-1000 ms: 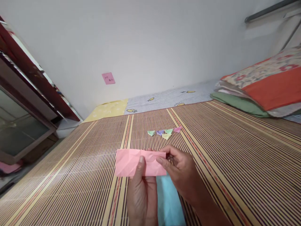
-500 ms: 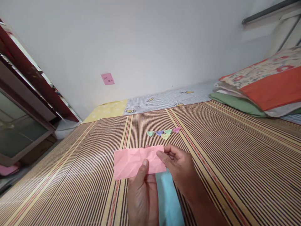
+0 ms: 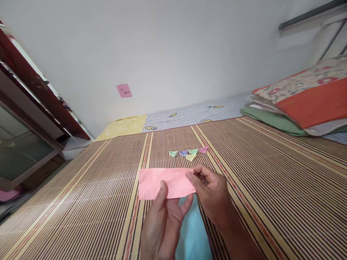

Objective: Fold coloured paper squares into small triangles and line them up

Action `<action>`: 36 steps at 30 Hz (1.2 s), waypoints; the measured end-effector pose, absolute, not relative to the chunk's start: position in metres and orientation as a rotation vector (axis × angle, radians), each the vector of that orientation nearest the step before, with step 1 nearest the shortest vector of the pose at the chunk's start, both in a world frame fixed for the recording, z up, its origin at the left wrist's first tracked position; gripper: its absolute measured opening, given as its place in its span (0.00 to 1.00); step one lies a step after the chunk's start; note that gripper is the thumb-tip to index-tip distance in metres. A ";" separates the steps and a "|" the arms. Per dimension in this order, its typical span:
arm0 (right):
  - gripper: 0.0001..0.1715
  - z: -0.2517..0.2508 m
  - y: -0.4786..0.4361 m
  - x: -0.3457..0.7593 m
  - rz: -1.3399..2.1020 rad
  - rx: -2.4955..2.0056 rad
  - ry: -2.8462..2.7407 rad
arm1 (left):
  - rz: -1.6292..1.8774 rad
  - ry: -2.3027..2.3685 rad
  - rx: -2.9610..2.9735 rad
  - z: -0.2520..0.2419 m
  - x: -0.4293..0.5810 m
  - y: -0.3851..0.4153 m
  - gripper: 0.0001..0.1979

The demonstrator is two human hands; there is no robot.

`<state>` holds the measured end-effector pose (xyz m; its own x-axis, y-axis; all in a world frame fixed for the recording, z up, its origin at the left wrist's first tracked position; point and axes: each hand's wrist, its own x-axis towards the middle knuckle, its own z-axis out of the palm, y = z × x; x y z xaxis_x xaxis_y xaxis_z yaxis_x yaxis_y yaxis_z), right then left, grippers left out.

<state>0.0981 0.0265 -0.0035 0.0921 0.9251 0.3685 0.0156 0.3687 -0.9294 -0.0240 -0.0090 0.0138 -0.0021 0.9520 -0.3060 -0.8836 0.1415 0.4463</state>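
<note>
A creased strip of pink paper point(image 3: 151, 180), wider than it is tall, is held up between both hands. My left hand point(image 3: 165, 220) supports it from below, thumb on the front face and most fingers hidden behind; its little finger shows under the lower edge. At the right end, my right hand point(image 3: 211, 191) pinches the paper between thumb and curled fingers. Beyond the paper, several small folded paper pieces lie on the mat: a green one point(image 3: 173, 154), a purple one point(image 3: 183, 153), a second green one point(image 3: 193, 151), a pink one point(image 3: 203, 149) and a yellow one point(image 3: 191, 157).
A striped woven mat point(image 3: 81, 202) covers the bed, with light-blue cloth point(image 3: 193, 231) below my hands. Folded bedding point(image 3: 311, 101) is piled at the right. A pink note point(image 3: 124, 90) is stuck on the white wall point(image 3: 176, 54). A glass-panelled cabinet point(image 3: 21, 144) stands left.
The pink paper has shifted slightly right and now looks flatter and more level. My right hand has moved a little right, and my left little finger has spread out below the paper.
</note>
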 end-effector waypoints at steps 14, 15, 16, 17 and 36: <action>0.07 -0.005 0.029 0.101 0.798 -0.924 -1.352 | 1.643 0.913 0.222 0.012 -0.029 -0.005 0.11; 0.08 -0.007 0.031 0.103 0.845 -0.918 -1.322 | 1.648 0.891 0.262 0.010 -0.033 -0.005 0.11; 0.09 -0.008 0.032 0.107 0.885 -0.910 -1.294 | 1.675 0.870 0.278 0.009 -0.038 -0.005 0.09; 0.10 -0.008 0.034 0.111 0.913 -0.905 -1.283 | 1.761 0.868 0.296 0.009 -0.044 -0.006 0.11; 0.10 0.017 0.016 0.135 1.196 -0.764 -1.721 | 1.062 1.351 1.396 0.025 -0.066 -0.039 0.20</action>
